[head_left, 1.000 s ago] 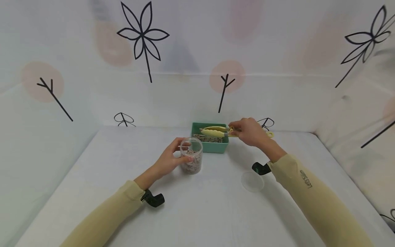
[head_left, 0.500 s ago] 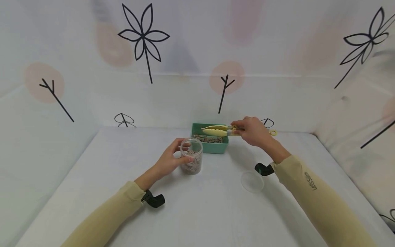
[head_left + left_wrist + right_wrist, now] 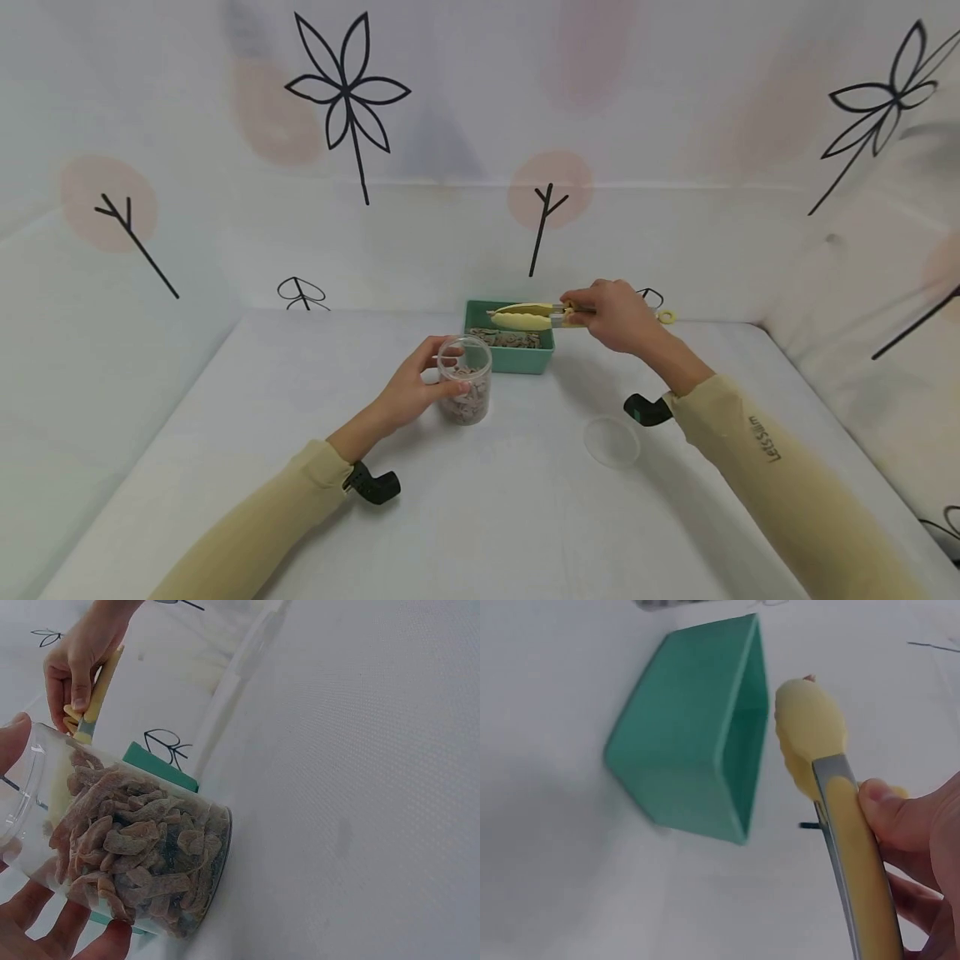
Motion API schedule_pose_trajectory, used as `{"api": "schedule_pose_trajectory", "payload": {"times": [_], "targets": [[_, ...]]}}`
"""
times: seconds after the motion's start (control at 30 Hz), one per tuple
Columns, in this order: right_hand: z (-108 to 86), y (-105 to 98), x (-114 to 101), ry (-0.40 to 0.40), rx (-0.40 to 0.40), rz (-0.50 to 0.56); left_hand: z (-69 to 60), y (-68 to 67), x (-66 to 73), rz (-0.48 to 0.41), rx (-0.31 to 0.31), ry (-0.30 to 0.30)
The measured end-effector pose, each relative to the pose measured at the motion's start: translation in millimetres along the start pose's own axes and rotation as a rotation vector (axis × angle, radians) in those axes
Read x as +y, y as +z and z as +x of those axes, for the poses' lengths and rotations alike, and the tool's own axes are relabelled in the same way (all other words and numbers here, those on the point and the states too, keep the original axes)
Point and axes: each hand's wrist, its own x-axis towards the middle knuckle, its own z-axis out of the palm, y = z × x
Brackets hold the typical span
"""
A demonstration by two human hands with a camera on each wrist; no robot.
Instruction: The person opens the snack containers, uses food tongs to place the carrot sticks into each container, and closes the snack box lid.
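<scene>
As I watch remotely, the left hand [image 3: 411, 388] grips a clear jar [image 3: 467, 403].
Farther, the right hand [image 3: 618, 317] clasps scalloped tongs [image 3: 525, 322].

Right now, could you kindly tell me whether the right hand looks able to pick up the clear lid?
Probably not without first releasing the yellow tongs that the right hand grips, though nothing covers the clear lid on the table.

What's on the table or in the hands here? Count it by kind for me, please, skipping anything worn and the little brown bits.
Jar: 1
Green box: 1
Tongs: 1 pair
Clear disc: 1
Total: 4
</scene>
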Motion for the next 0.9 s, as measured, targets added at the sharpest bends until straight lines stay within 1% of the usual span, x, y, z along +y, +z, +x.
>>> {"api": "schedule_pose_trajectory", "payload": {"times": [0.13,0.3,0.37,0.5,0.6,0.7,0.9], "targets": [[-2.6,-14.8,-10.2,-0.032,0.021,0.026,-0.1,-0.8,-0.5,-0.002,-0.001,-0.004],[-9.2,-28.5,-29.5,-0.059,0.018,0.083,-0.7,-1.8,0.5,0.0,-0.005,-0.007],[-12.1,-31.3,-37.4,-0.078,0.009,0.109,-0.7,-1.9,0.8,0.003,-0.006,-0.006],[-17.2,-32.2,-51.0,-0.151,-0.008,0.128,-1.2,-0.9,1.6,0.006,0.002,-0.004],[-19.4,-30.6,-58.3,-0.198,-0.014,0.109,-2.0,0.3,2.2,0.011,0.014,-0.012],[-19.8,-29.4,-63.8,-0.222,-0.019,0.081,-2.6,1.4,2.6,0.019,0.022,-0.022],[-16.4,-31.4,-73.7,-0.251,-0.041,-0.034,-2.5,1.9,3.0,0.022,0.025,-0.026]]}}
